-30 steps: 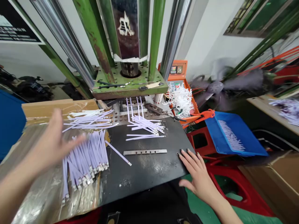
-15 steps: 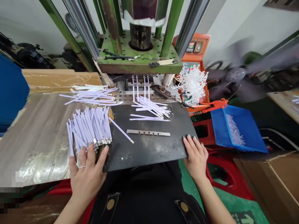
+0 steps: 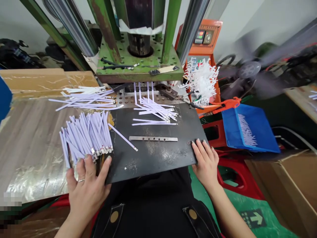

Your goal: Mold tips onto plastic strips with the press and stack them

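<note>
My left hand [image 3: 88, 188] lies with spread fingers at the near edge of the work surface, its fingertips by the lower ends of a dense pile of pale purple strips [image 3: 86, 134]. My right hand [image 3: 206, 162] rests flat on the right corner of the black plate [image 3: 153, 155], holding nothing. On the plate lie a metal bar with holes [image 3: 153, 138], a single strip [image 3: 123, 137] and a looser heap of strips [image 3: 158, 110]. Several strips [image 3: 148, 92] stick out from under the green press [image 3: 138, 74]. More strips [image 3: 86, 99] lie at the back left.
An orange box [image 3: 216, 89] holding white pieces [image 3: 203, 79] stands right of the press, with orange-handled pliers [image 3: 229, 104] at its front. Beyond are a fan [image 3: 250, 69], a blue bin [image 3: 264, 132], a red stool [image 3: 237, 178] and a cardboard box [image 3: 269, 181].
The whole view has shifted slightly, so the press and plate appear further left. Both hands stay at about the same places on the surface.
</note>
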Tool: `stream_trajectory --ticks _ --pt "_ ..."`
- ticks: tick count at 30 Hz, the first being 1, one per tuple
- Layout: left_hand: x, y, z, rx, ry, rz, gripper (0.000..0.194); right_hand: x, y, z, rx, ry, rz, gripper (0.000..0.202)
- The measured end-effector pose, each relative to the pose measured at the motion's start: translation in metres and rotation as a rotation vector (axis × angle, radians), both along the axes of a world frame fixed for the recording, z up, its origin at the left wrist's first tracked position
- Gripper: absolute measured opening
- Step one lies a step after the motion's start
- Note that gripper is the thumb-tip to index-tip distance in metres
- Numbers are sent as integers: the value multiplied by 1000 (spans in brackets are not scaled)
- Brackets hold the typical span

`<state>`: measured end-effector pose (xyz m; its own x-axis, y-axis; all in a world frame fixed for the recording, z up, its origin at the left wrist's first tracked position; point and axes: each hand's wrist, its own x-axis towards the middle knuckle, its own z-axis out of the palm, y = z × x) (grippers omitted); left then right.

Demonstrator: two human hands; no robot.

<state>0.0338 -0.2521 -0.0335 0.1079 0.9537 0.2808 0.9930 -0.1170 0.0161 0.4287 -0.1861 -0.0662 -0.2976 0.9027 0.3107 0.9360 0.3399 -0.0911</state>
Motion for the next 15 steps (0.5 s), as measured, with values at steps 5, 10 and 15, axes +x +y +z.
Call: stream_trajectory --ticks 5,10,15 --pt "-1 23 36 -44 -113 -172 90 3 5 44 -258 141 236 58" --pt "24 102 41 33 18 -442 36 -48 49 46 -84 278 273 43" --pt "49 144 31 119 94 -513 16 -85 70 29 24 255 242 23"
